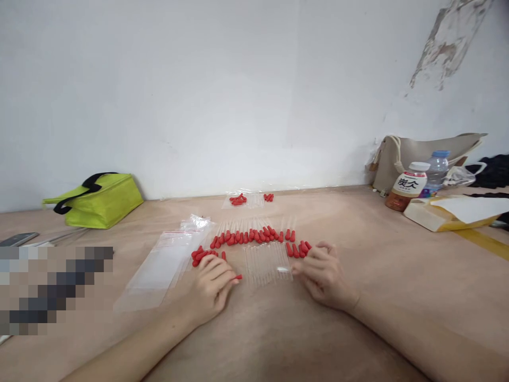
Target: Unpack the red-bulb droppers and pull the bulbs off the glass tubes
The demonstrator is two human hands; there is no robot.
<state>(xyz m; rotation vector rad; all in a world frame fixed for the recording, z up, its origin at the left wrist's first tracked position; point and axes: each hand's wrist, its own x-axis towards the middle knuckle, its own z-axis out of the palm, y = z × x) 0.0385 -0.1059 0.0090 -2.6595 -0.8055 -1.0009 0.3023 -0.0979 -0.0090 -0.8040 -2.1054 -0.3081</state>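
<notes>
My left hand (214, 281) is closed, and a red rubber bulb (238, 277) pokes out between its thumb and fingertips. Behind its knuckles lies a small pile of loose red bulbs (201, 254). My right hand (324, 273) is closed in a pinch at the right edge of a row of clear, thin glass tubes (264, 260). Whatever is between its fingertips is too small or hidden to tell. More red bulbs (294, 250) lie just beyond its fingers. Farther back, glass droppers with red bulbs (250, 236) lie side by side, bulbs towards me.
Clear zip bags (165, 260) lie left of the droppers. By the wall is a bag with red-bulbed droppers (238, 199). A lime-green bag (103, 201) stands at left. At right are a drink bottle (407, 185), a water bottle (439, 167) and a beige bag (429, 146).
</notes>
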